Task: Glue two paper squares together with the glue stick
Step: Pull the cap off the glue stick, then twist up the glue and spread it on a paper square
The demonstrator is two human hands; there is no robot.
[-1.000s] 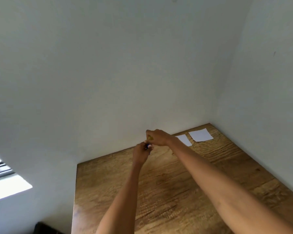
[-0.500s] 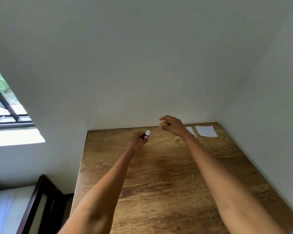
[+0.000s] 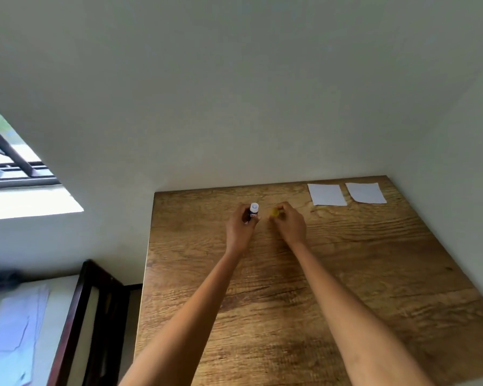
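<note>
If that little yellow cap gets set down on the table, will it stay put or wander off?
The yellow cap, pinched in the right hand, looks round, so on its side it would probably roll along the smooth wooden table. Stood on its open end it should stay. It seems tiny and probably light, so a nudge would likely move it.

Matt wood-grain table (image 3: 346, 274), paper squares (image 3: 328, 194)

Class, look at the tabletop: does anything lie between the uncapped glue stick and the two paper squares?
Only the right hand, holding the yellow cap, sits between the glue stick in the left hand and the paper squares. Otherwise, bare wooden table.
</note>
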